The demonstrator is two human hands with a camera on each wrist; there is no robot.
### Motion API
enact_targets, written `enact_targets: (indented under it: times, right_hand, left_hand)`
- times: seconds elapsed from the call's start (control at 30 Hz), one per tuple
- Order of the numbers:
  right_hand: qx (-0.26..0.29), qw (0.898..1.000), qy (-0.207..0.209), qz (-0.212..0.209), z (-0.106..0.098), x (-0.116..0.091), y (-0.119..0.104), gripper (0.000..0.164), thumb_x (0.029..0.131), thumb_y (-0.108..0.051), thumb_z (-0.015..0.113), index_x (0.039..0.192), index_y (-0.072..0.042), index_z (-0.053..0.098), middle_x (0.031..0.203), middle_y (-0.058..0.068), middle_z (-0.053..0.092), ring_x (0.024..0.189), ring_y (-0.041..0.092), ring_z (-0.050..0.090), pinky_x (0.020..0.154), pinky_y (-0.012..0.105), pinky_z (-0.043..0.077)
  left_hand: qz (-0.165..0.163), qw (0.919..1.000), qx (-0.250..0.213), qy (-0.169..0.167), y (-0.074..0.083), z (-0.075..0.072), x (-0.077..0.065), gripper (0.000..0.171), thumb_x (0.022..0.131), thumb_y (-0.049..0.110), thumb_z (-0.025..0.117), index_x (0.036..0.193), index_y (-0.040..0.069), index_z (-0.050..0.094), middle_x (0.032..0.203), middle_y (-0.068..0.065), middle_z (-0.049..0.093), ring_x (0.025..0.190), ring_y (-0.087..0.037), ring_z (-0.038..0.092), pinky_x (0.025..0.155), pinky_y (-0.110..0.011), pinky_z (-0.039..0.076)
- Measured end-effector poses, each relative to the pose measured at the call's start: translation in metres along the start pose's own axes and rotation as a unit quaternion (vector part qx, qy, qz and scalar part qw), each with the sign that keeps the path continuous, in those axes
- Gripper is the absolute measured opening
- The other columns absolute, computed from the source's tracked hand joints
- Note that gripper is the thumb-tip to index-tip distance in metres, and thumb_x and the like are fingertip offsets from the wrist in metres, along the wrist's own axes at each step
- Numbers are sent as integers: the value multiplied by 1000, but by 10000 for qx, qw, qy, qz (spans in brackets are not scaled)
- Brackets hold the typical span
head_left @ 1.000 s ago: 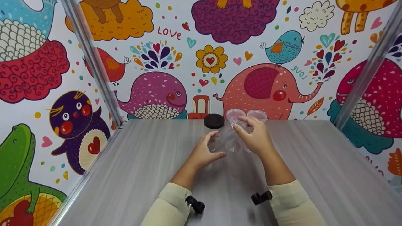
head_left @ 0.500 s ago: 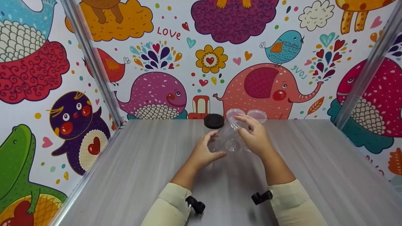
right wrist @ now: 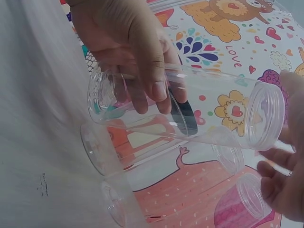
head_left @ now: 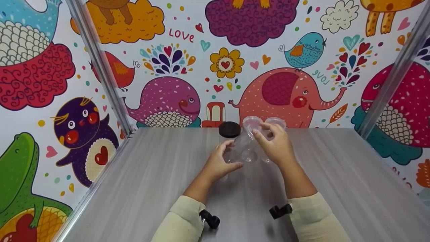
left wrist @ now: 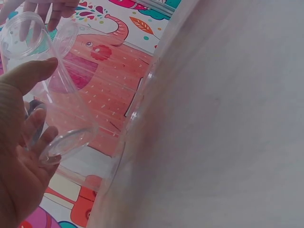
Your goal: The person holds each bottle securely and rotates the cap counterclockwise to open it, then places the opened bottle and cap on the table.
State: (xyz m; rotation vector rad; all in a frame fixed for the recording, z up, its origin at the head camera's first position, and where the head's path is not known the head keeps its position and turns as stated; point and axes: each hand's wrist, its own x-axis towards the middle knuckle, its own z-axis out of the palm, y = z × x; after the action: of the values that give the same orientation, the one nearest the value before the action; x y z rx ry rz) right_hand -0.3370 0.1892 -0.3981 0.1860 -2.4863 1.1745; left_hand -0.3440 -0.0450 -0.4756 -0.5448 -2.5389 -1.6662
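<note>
A clear plastic jar [head_left: 241, 145] is held tilted over the table, its threaded mouth towards the upper right in the head view and no lid on it. My left hand [head_left: 218, 162] grips it near the base, thumb on the near side and fingers behind, as the left wrist view also shows the left hand [left wrist: 23, 147]. At the jar's mouth, my right hand [head_left: 278, 144] has its thumb and fingers on either side of the rim. The right wrist view shows the right hand [right wrist: 287, 175] at the rim of the clear jar [right wrist: 209, 104].
Behind the held jar stand two more clear open jars, one with its rim [head_left: 252, 120] partly covered, the other with its rim [head_left: 275, 122] beyond my right hand. A jar with a black lid [head_left: 229, 129] stands left of them. The patterned wall [head_left: 161, 97] closes the table's [head_left: 147, 174] far edge.
The right hand's thumb and fingers have shifted back and forth slightly around the jar's mouth. My left hand and the tilted jar have stayed almost still, as have the standing jars.
</note>
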Motion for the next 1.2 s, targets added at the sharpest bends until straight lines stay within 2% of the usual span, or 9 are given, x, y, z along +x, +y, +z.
enact_targets:
  times: [0.13, 0.3, 0.43, 0.6, 0.83, 0.93, 1.03, 1.2]
  right_hand:
    - [-111, 9996, -215, 114, 1, 0, 0, 73, 96, -71, 64, 147, -19, 65, 142, 12, 64, 119, 34, 65, 98, 55, 62]
    - [-6, 9993, -381, 34, 2, 0, 0, 67, 99, -65, 64, 149, -20, 63, 151, 14, 59, 127, 37, 62, 106, 59, 58]
    - [102, 9989, -441, -81, 1, -2, 0, 57, 102, -53, 64, 150, -22, 62, 159, 14, 55, 140, 39, 57, 113, 62, 53]
    - [315, 9979, -454, -330, 1, -2, 2, 47, 104, -36, 62, 149, -24, 64, 162, 12, 54, 149, 40, 49, 113, 63, 52]
    - [721, 9949, -592, -394, 2, -2, 2, 49, 103, -23, 55, 151, -25, 63, 166, 7, 50, 156, 40, 42, 120, 67, 44]
    - [793, 9943, -553, -460, 2, -1, 2, 46, 104, -24, 54, 150, -24, 63, 166, 7, 51, 156, 39, 43, 121, 67, 43]
    - [735, 9951, -450, -493, 2, -1, 2, 45, 107, -34, 58, 150, -24, 63, 165, 7, 51, 151, 37, 49, 117, 63, 49]
    - [386, 9986, -297, -192, 1, -1, 1, 62, 102, -58, 64, 152, -23, 58, 160, 11, 54, 136, 35, 59, 106, 59, 59]
  left_hand:
    - [32, 10000, 25, -26, 0, 0, -1, 88, 80, 44, 93, 155, 33, 48, 154, 1, 56, 143, -24, 55, 116, -61, 52]
    - [68, 9999, 75, 14, 0, -1, -1, 90, 80, 47, 93, 156, 30, 48, 153, -1, 56, 143, -25, 55, 116, -60, 52]
    - [52, 9999, 104, 42, 0, 0, -1, 91, 80, 48, 92, 156, 29, 48, 153, -2, 56, 142, -25, 56, 114, -58, 54]
    - [1, 9999, 141, 59, 0, 1, -1, 92, 80, 49, 92, 157, 30, 47, 153, -1, 56, 142, -25, 56, 114, -58, 54]
    - [-46, 9997, 236, 101, 0, 0, -1, 91, 79, 53, 91, 156, 33, 47, 155, 1, 56, 143, -24, 56, 114, -58, 54]
    - [-53, 9996, 244, 105, 0, 0, -1, 91, 79, 53, 91, 156, 32, 47, 155, 0, 56, 142, -24, 56, 114, -58, 54]
    - [-73, 9996, 242, 120, 1, 0, -1, 92, 79, 52, 92, 156, 32, 47, 155, 1, 56, 142, -24, 56, 114, -58, 54]
    - [-105, 9997, 189, 122, 2, 1, -1, 91, 78, 50, 93, 156, 34, 48, 154, 2, 56, 142, -23, 56, 113, -58, 55]
